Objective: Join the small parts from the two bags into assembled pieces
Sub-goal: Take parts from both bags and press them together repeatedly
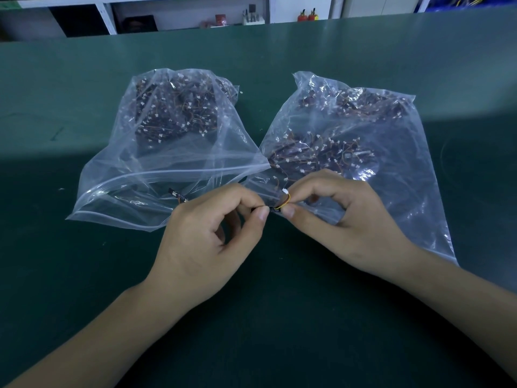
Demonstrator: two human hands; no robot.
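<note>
The small part (275, 210) pinched between the two hands is mostly hidden: only a sliver of dark body shows between the thumb tips, and whether it is one piece or two pressed together cannot be told. From it a short loop of yellow and orange wire (286, 201) rises to a tiny white connector (285, 191) just above the right thumb.

The left hand (208, 236) comes in from the lower left, wrist low over the table (70, 275), thumb and forefinger closed on the dark part's left end, the other fingers curled under the palm. The right hand (344, 219) mirrors it from the lower right, thumb and forefinger pinching the part's right end where the wire leaves it, the remaining fingers bent loosely behind. Both forearms run out of view at the bottom corners.

Just beyond the left hand lies the left bag (156, 152), clear plastic with its mouth open toward the hand; a single dark piece (176, 195) lies inside near the opening, partly covered by the knuckles. Beyond and under the right hand lies the right bag (363, 141), its near edge passing beneath the right wrist. Both bags hold tangled heaps of dark parts with thin wires and white connectors, too small and blurred by the plastic to tell apart.

Past the table's far edge are white shelves (106, 12) with small objects that cannot be made out.
</note>
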